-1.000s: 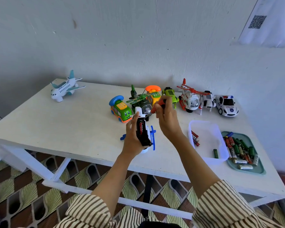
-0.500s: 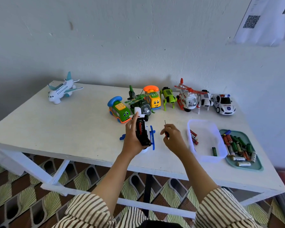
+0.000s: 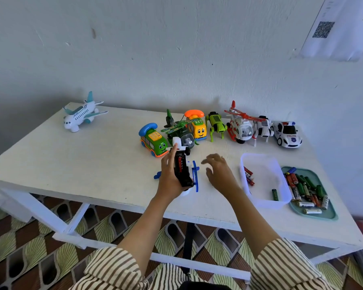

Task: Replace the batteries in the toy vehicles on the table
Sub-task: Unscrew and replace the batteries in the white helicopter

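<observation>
My left hand (image 3: 169, 176) grips a white and blue toy helicopter (image 3: 183, 168) turned belly-up, its black underside showing an open battery bay with red batteries inside. Beside it on the right, my right hand (image 3: 218, 171) hovers over the table with fingers loosely spread and nothing in it. A clear plastic tub (image 3: 262, 181) to the right contains a few red batteries and one green one. Right of the tub sits a teal tray (image 3: 310, 193) with several batteries.
Toys line the white table (image 3: 71, 164) near the wall: a green phone bus (image 3: 154, 141), green helicopter (image 3: 179, 130), yellow phone bus (image 3: 196, 124), green robot dog (image 3: 216, 124), red-white helicopter (image 3: 240, 126), white robot dog (image 3: 263, 128), police car (image 3: 287, 133). A white airplane (image 3: 82, 114) stands far left.
My right hand came down from the toy's upper end, where it held a screwdriver, toward the table. The screwdriver is gone from it and its fingers have spread. The left hand keeps its hold.
</observation>
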The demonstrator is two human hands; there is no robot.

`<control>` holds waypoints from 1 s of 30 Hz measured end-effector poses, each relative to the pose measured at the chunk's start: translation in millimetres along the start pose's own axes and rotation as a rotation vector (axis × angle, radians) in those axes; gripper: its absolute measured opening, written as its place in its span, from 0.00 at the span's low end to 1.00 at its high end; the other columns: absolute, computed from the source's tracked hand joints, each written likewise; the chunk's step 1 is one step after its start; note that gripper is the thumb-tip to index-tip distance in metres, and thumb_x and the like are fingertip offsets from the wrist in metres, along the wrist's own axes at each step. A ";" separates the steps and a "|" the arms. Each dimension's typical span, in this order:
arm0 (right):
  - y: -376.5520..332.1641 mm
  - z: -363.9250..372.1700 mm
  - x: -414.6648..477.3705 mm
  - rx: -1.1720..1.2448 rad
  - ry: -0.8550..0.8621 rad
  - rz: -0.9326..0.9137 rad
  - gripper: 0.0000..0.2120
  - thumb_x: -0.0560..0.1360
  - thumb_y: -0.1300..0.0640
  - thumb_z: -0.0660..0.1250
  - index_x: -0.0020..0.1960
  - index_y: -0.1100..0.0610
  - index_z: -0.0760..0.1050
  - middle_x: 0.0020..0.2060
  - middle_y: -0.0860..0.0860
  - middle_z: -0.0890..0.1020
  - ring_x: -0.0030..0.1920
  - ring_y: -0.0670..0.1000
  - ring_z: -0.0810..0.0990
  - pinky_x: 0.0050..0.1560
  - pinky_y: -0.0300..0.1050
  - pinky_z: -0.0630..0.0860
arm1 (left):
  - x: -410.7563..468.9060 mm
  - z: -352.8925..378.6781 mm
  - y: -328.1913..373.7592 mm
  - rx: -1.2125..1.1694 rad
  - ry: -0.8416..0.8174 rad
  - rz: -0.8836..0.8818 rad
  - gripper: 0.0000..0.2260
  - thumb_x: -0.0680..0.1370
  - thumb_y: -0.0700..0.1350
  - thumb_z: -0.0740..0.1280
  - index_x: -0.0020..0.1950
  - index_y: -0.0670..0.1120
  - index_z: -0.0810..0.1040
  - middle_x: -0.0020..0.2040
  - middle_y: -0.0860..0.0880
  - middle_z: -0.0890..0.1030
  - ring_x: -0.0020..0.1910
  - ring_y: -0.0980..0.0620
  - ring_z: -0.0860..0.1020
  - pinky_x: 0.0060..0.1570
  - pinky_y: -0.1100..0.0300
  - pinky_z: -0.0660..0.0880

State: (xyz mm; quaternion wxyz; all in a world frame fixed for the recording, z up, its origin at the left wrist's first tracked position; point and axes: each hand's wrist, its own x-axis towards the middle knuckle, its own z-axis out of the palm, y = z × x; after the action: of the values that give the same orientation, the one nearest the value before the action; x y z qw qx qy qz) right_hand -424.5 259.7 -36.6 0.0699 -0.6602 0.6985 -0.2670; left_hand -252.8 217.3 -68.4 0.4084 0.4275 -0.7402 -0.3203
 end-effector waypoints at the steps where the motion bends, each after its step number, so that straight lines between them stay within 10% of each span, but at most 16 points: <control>1: -10.0 -2.9 3.3 0.014 0.082 -0.066 0.14 0.74 0.70 0.62 0.57 0.60 0.78 0.58 0.57 0.75 0.59 0.58 0.73 0.56 0.45 0.71 | 0.3 0.5 -1.5 0.009 0.000 0.002 0.52 0.62 0.38 0.80 0.77 0.55 0.52 0.70 0.45 0.61 0.68 0.53 0.64 0.57 0.82 0.61; 5: -39.5 -4.3 14.9 -0.012 0.155 -0.324 0.18 0.69 0.73 0.68 0.57 0.60 0.79 0.46 0.59 0.77 0.46 0.59 0.77 0.40 0.48 0.77 | 1.2 -0.7 -0.4 -0.019 -0.027 -0.075 0.54 0.63 0.40 0.80 0.77 0.60 0.48 0.71 0.47 0.60 0.67 0.54 0.66 0.63 0.57 0.73; 10: -45.5 9.5 18.5 -0.047 0.076 -0.405 0.15 0.68 0.70 0.69 0.54 0.64 0.80 0.44 0.61 0.76 0.43 0.61 0.77 0.35 0.53 0.80 | 0.6 -4.1 5.1 0.029 -0.039 -0.167 0.53 0.63 0.38 0.80 0.77 0.54 0.49 0.75 0.49 0.55 0.70 0.48 0.64 0.60 0.65 0.63; 14: -50.6 7.5 16.6 0.120 0.033 -0.305 0.06 0.72 0.65 0.69 0.49 0.65 0.77 0.48 0.61 0.74 0.47 0.58 0.76 0.43 0.52 0.78 | -1.0 -3.4 5.3 0.043 -0.004 -0.091 0.53 0.62 0.36 0.80 0.76 0.55 0.50 0.72 0.44 0.59 0.65 0.61 0.64 0.58 0.74 0.64; 20: -51.2 0.5 16.7 0.283 -0.089 -0.168 0.07 0.73 0.63 0.69 0.46 0.63 0.72 0.42 0.57 0.81 0.43 0.56 0.80 0.45 0.54 0.78 | -3.3 -3.1 8.3 -0.001 0.029 -0.103 0.52 0.63 0.36 0.79 0.76 0.57 0.51 0.72 0.45 0.60 0.64 0.56 0.67 0.61 0.65 0.69; 30: 23.3 -81.3 -10.3 0.679 0.356 0.191 0.07 0.75 0.66 0.66 0.49 0.61 0.69 0.34 0.49 0.84 0.35 0.46 0.82 0.41 0.34 0.78 | -5.1 33.1 28.6 -0.025 0.050 0.014 0.50 0.61 0.33 0.80 0.77 0.41 0.56 0.65 0.46 0.67 0.61 0.71 0.65 0.59 0.78 0.62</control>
State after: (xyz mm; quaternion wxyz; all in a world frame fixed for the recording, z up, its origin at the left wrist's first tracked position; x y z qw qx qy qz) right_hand -480.4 292.0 18.9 0.1867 -0.4750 0.6298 -0.5855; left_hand -291.0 238.3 -61.8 0.4343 0.4250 -0.7287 -0.3159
